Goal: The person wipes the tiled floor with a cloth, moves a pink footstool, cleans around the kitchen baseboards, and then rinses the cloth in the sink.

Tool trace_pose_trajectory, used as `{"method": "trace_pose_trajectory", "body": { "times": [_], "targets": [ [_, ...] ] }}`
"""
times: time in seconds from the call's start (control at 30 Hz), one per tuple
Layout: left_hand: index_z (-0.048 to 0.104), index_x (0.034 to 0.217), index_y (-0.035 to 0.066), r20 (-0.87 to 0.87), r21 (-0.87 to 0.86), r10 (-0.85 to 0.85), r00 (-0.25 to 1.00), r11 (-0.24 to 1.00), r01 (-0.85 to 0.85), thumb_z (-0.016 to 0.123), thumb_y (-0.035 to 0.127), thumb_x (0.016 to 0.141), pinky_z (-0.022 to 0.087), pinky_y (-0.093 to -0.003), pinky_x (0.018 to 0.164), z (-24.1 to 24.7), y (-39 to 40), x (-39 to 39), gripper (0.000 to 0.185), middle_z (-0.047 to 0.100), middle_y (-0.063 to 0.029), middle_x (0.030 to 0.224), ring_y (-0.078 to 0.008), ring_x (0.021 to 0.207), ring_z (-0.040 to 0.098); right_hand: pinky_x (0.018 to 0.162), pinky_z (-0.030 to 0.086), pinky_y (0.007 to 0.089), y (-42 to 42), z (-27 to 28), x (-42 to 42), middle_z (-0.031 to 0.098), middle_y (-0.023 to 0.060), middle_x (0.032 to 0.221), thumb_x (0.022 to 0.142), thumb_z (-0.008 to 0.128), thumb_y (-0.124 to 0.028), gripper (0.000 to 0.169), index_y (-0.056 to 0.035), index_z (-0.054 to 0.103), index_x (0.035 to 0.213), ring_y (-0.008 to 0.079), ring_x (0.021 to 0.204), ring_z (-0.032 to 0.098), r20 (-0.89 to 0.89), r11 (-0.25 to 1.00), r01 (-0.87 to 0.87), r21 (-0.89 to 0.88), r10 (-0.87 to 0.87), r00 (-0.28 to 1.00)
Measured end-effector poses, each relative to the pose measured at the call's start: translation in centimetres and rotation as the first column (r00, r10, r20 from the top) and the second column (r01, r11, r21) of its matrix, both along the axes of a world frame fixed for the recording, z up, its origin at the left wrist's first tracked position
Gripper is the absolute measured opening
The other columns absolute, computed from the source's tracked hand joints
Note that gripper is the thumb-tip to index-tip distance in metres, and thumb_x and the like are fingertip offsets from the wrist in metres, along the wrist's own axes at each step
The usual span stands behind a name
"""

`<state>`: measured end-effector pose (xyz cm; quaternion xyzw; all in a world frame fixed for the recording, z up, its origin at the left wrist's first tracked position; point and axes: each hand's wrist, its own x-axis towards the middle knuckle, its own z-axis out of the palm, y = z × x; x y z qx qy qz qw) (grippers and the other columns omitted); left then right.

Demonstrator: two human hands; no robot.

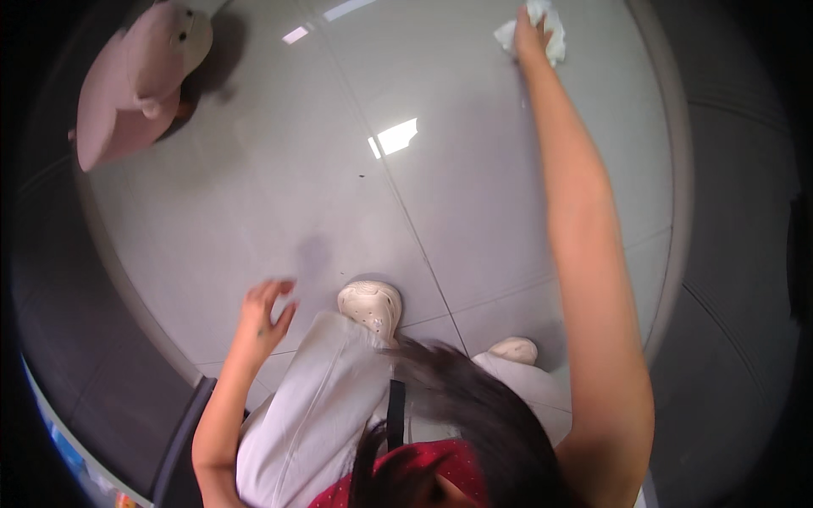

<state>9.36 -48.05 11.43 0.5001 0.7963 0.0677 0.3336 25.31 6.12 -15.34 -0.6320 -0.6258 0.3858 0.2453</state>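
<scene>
My right hand (531, 39) reaches far out to the upper right and presses a crumpled white tissue or cloth (554, 39) onto the grey tiled floor (470, 209). Parts of the cloth stick out on both sides of the fingers. My left hand (265, 314) is raised at the lower left beside my knee, its fingers curled loosely apart and holding nothing. A small dark speck (361, 176) lies on the floor between the hands, near a bright reflection.
A pink animal-shaped object (143, 89) with dark eyes stands at the upper left. My beige clogs (370, 308) are on the tiles at the lower middle. Dark grey surfaces (730, 190) border the floor on both sides, and a black edge (184, 438) is near my left forearm.
</scene>
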Motion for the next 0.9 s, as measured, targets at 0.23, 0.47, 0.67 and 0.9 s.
{"method": "trace_pose_trajectory", "body": {
  "times": [0.23, 0.47, 0.67, 0.9],
  "targets": [
    [0.063, 0.099, 0.001, -0.097, -0.262, 0.6, 0.794, 0.754, -0.602, 0.065, 0.005, 0.081, 0.046, -0.0293, 0.062, 3.5, -13.1, 0.4, 0.019, 0.067, -0.0098, 0.086, -0.0194, 0.081, 0.065, 0.114, 0.012, 0.0429, -12.4, 4.7, -12.1, 0.023, 0.0228, 0.148, 0.091, 0.042, -0.038, 0.065, -0.0015, 0.026, 0.143, 0.0357, 0.139, 0.017, 0.286, 0.574, -0.819, 0.008, 0.783, 0.552],
    [0.063, 0.103, 0.002, -0.062, -0.28, 0.664, 0.746, 0.706, -0.651, 0.062, 0.006, 0.084, 0.042, -0.0258, 0.051, 6.6, -7.5, 1.0, 0.019, 0.067, -0.0082, 0.088, -0.0143, 0.083, 0.063, 0.116, 0.013, 0.0453, -27.4, 7.2, 2.5, 0.029, 0.0025, 0.15, 0.084, 0.048, -0.016, 0.06, -0.0192, 0.035, 0.142, 0.0221, 0.139, 0.023, 0.11, -0.318, -0.939, 0.129, 0.946, -0.305],
    [0.063, 0.103, 0.004, 0.026, -0.148, 0.555, 0.831, 0.824, -0.546, 0.063, 0.007, 0.084, 0.043, -0.0266, 0.052, 4.2, -9.6, 1.2, 0.019, 0.068, -0.0086, 0.088, -0.0157, 0.083, 0.064, 0.116, 0.015, 0.0399, -32.6, 6.9, 22.3, 0.027, 0.0004, 0.151, 0.075, 0.058, -0.015, 0.074, -0.0231, 0.033, 0.143, 0.0154, 0.14, 0.021, -0.108, -0.441, -0.893, -0.092, 0.896, -0.431],
    [0.063, 0.103, 0.003, 0.062, -0.266, 0.607, 0.792, 0.775, -0.573, 0.063, 0.006, 0.084, 0.045, -0.0267, 0.058, 6.2, -4.4, 1.3, 0.019, 0.068, -0.0068, 0.09, -0.0149, 0.086, 0.063, 0.112, 0.013, 0.0532, -25.9, 7.7, 3.5, 0.022, 0.0098, 0.151, 0.086, 0.049, -0.021, 0.061, -0.0236, 0.031, 0.145, 0.0366, 0.139, 0.017, 0.459, 0.314, -0.92, 0.236, 0.798, 0.39]
  ]
}}
